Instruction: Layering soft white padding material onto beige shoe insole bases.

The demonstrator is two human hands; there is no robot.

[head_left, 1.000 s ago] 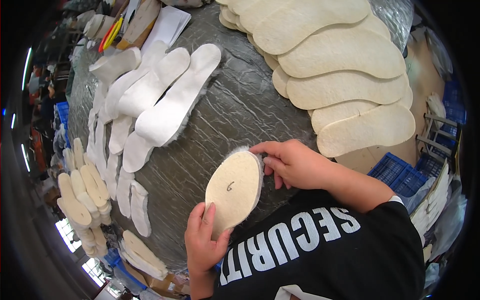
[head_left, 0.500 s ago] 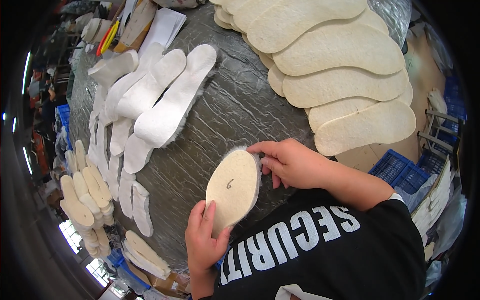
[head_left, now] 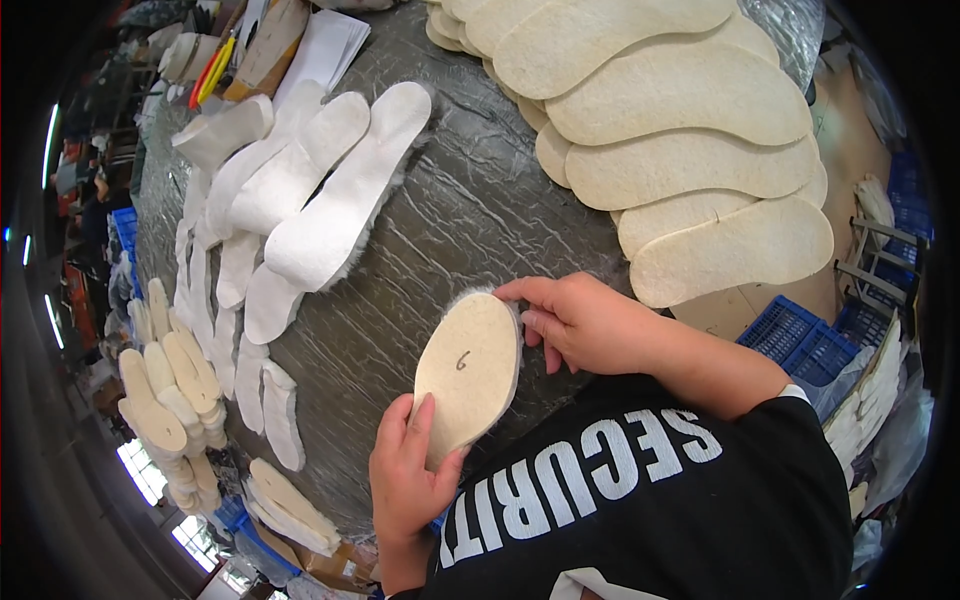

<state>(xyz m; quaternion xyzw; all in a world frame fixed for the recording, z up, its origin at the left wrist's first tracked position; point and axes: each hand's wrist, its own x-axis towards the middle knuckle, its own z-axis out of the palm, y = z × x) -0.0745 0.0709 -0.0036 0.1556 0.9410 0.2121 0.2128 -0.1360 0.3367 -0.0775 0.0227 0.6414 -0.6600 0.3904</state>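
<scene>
Between my hands is a cream felt insole with fluffy white lining along its edge and a handwritten mark on its face. My left hand grips its lower end, thumb on the face, fingers partly hidden behind. My right hand pinches the fluffy edge at the upper right end between thumb and fingers. Left of it, white fleece-backed insole pieces lie overlapping on the table. Cream insole pieces are spread in an overlapping row at the upper right.
Dark, wrinkled plastic film covers the table. Yellow-and-red-handled scissors and white paper sheets sit at the far left. Stacked insoles stand beyond the left edge. Blue crates are on the floor at right.
The insole's upper end has shifted slightly upward, with both hands still on it. My left hand has moved up a little. The view has shifted slightly.
</scene>
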